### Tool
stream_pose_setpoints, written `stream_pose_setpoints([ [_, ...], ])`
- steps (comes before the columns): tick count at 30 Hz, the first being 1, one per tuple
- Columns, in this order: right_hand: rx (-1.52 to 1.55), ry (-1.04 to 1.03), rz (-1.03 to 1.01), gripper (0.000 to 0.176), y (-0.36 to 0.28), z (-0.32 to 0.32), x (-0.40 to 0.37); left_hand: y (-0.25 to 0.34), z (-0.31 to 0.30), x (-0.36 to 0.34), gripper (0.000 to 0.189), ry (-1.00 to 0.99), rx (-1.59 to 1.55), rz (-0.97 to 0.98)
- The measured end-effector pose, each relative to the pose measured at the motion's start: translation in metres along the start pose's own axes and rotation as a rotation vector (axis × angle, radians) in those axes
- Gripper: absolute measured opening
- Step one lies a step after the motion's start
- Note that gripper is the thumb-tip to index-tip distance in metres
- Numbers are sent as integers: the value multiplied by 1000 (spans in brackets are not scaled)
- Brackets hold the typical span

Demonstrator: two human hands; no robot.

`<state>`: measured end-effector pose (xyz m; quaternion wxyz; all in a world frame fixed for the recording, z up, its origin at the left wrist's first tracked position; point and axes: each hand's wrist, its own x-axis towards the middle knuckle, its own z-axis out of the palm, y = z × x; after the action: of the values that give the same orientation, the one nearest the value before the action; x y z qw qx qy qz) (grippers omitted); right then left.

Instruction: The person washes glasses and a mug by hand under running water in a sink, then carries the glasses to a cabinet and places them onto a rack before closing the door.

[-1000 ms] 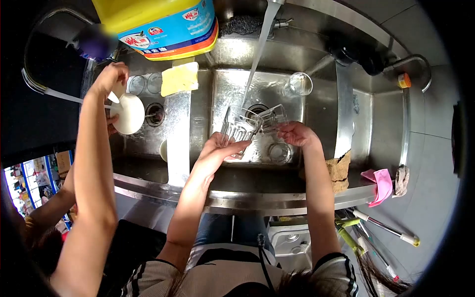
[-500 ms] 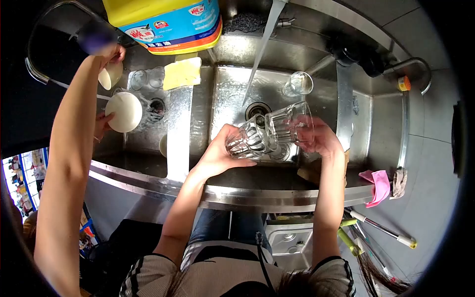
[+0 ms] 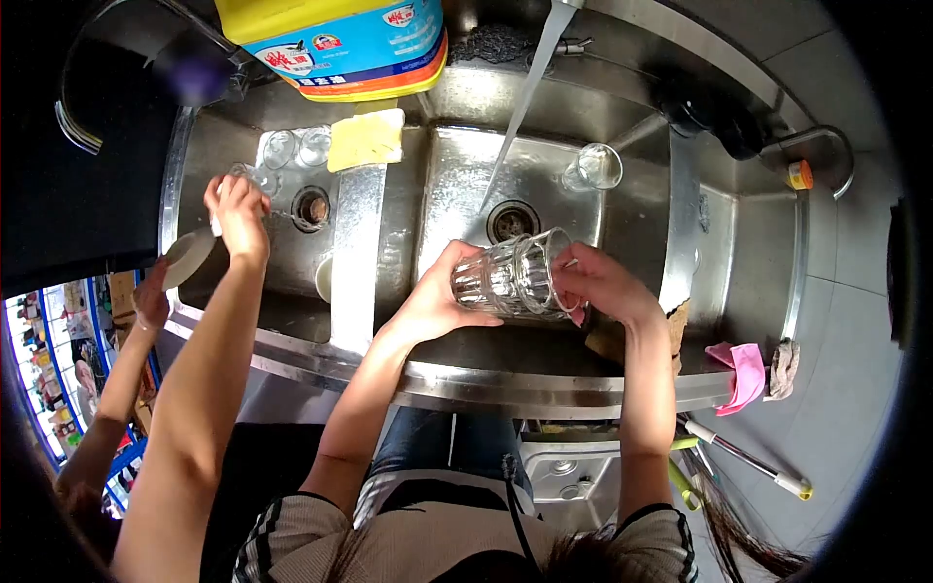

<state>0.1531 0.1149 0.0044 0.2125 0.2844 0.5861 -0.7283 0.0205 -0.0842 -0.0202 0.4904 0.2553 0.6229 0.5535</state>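
Note:
Over the middle sink basin, my left hand [image 3: 433, 299] is wrapped round a clear ribbed drinking glass [image 3: 482, 282] that lies on its side. My right hand [image 3: 610, 288] grips the rim end of a second clear glass [image 3: 546, 276], with fingers at its mouth. The two glasses are in line and meet end to end or overlap; the clear walls hide which. Behind my hands, another glass [image 3: 595, 167] stands in the basin. A stream of water [image 3: 515, 121] falls near the drain [image 3: 511, 222], behind the held glasses.
At the left basin a co-worker's hand [image 3: 238, 216] reaches in, while their other hand holds a pale bowl or plate [image 3: 189, 257]. Several glasses [image 3: 279, 149] stand there. A yellow cloth [image 3: 365, 140] lies on the divider before a large detergent jug [image 3: 335, 53]. A pink cloth [image 3: 742, 377] hangs at right.
My right hand has brought its glass down and into line with the left one. The co-worker's arms have shifted, with the pale dish moved left and one hand now lower in the left basin.

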Motion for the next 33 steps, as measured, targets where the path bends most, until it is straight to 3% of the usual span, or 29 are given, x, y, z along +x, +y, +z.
stream_pose_setpoints([
  [4, -12, -27, -13, 26, 5, 1, 3, -1, 3, 0, 65, -3, -39, 7],
  [10, -21, 69, -57, 28, 0, 16, 0, -8, 3, 1, 67, 23, -2, 48],
  [15, -62, 312, -169, 27, 0, 30, -9, -10, 3, -3, 69, 39, -3, 77],
  [19, -25, 318, -103, 26, -13, 34, -20, -2, 3, -9, 67, 39, -33, 134],
  [25, 58, 395, -234, 26, -10, 35, -19, -7, 0, -14, 68, 37, -41, 191],
  [27, 225, 62, -68, 29, -6, 29, -14, -6, -1, -15, 69, 15, -36, 177],
  [33, 398, -14, -31, 34, 29, 28, 1, -16, -4, -6, 69, -8, 184, 192],
])
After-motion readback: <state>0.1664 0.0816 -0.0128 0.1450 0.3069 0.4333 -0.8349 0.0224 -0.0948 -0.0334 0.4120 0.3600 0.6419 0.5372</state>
